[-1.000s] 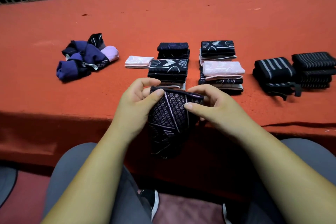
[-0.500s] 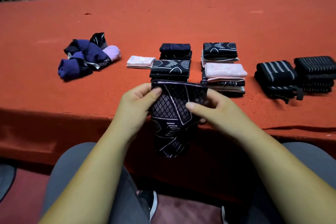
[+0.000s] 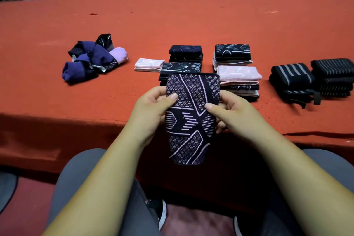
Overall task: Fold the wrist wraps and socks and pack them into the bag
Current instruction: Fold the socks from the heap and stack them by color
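"Head view, far left: what lies on the table [image 3: 191, 21]?"

"A loose heap [image 3: 92, 59] of unfolded socks, blue, black and lilac, well apart from the rest."

"And next, going right?"

"One folded pink sock [image 3: 148, 64] lies flat. Just beside it are two dark folded stacks, a near stack [image 3: 180, 67] and a far stack [image 3: 185, 52] behind it."

"Where are the hands?"

"Before the table's near edge, above grey knees [image 3: 80, 174]. The left hand [image 3: 151, 109] pinches the left side of a dark patterned sock [image 3: 191, 120], thumb on the front, fingers behind."

"How does that sock sit?"

"Upright and flat, facing the camera. Its top edge hides part of the near stack, and its lower end hangs free in front of the table's drape. I cannot tell whether it touches the stack."

"The other hand?"

"The right hand [image 3: 233, 113] pinches the sock's right side the same way, thumb on the front, fingers curled behind."

"Further right?"

"Two more sock stacks, a dark-topped stack [image 3: 232, 52] at the back and a pink-topped stack [image 3: 239, 74] in front. Apart from those are black striped wrist wraps in a left pile [image 3: 291, 78] and a right pile [image 3: 333, 74], just beside each other. Strap ends stick out at the left pile's front."
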